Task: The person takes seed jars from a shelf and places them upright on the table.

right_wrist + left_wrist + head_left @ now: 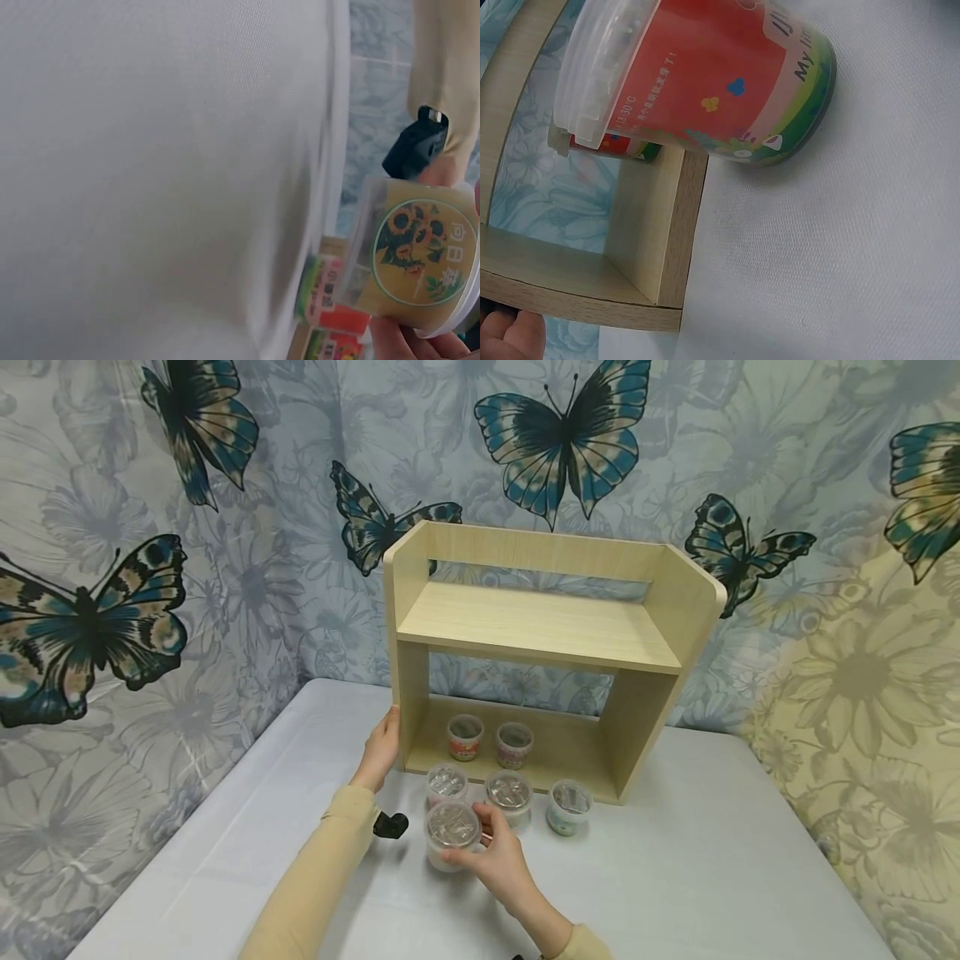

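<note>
My right hand [498, 864] holds a clear lidded plastic tub [453, 828] between thumb and fingers, in front of a small wooden shelf unit [536, 627]. The right wrist view shows a yellow sunflower label on this tub [420, 251]. My left hand [381, 750] rests against the outer side of the shelf's left panel; in the left wrist view only some fingers [517, 337] show beyond that panel. A red-labelled tub [712, 75] fills the top of that view. Two tubs, one red [465, 737] and one pinkish [514, 745], stand on the lower shelf.
On the white-covered table [697, 860], a left tub [447, 783], a middle tub [509, 795] and a right tub [570, 807] stand before the shelf. A butterfly-patterned cloth [315, 610] hangs behind. A black wrist device [391, 825] sits by the left sleeve.
</note>
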A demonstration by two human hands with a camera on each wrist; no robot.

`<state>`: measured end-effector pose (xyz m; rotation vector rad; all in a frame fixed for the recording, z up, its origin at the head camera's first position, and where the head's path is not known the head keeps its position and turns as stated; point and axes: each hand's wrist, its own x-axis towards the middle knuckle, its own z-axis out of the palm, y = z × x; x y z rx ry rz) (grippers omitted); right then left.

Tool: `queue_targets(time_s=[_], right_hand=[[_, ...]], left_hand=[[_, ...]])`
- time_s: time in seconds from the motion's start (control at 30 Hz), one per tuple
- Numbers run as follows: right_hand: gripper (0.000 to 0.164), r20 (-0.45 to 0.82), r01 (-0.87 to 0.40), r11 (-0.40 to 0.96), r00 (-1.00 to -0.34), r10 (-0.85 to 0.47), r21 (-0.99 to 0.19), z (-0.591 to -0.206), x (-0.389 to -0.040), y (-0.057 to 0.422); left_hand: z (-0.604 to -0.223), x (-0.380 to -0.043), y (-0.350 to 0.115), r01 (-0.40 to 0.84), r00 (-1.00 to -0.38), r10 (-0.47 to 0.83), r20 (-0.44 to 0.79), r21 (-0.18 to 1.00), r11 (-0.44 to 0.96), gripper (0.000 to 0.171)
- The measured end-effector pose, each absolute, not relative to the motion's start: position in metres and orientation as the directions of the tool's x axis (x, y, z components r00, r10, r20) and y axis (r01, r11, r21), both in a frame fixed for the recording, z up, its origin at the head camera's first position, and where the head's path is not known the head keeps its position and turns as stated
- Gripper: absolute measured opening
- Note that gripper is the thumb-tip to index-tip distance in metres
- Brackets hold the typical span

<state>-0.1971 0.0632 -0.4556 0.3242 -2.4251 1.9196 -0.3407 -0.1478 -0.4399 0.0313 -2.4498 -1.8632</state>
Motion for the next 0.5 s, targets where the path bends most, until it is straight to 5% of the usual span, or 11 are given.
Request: queue_targets(time_s=[0.5], right_hand=[[0.074, 0.152, -0.186, 0.213, -0.975, -0.163, -0.959, -0.465, -0.2, 0.05]], left_hand=[[-0.44, -0.343, -0.146, 0.018, -0.996, -0.083, 0.042, 0.961, 0.275, 0.085]])
